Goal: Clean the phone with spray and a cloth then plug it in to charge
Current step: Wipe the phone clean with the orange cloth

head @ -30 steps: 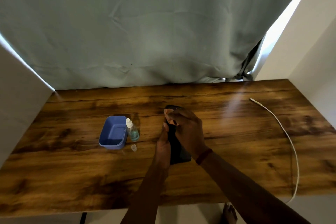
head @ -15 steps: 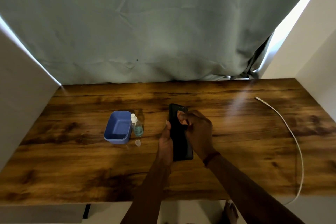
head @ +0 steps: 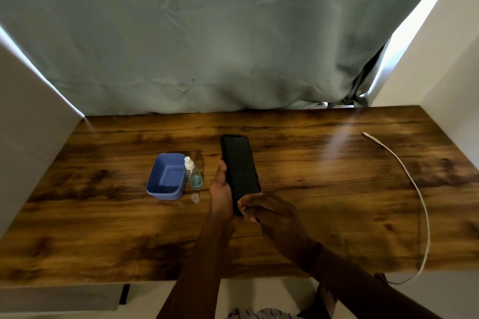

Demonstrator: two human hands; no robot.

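Grey-green curtain [head: 233, 33] hangs behind a dark-grained wooden desk [head: 337, 215]. Over its middle, the left grip [head: 220, 194] is wrapped around the left edge of a black rectangular phone [head: 239, 166], screen up. The right grip [head: 272, 211] sits at the phone's near end, fingers curled; I cannot tell whether it holds anything. To the left stand 1 blue plastic tub [head: 163, 195] and 1 clear spray bottle [head: 193, 175], just beside each other. A white charging cable [head: 417, 189] lies well apart on the right.

Black phone [head: 240, 168], blue tub [head: 166, 176], white cable [head: 417, 189], brown wood-grain table [head: 324, 189], grey-green curtain [head: 207, 33].
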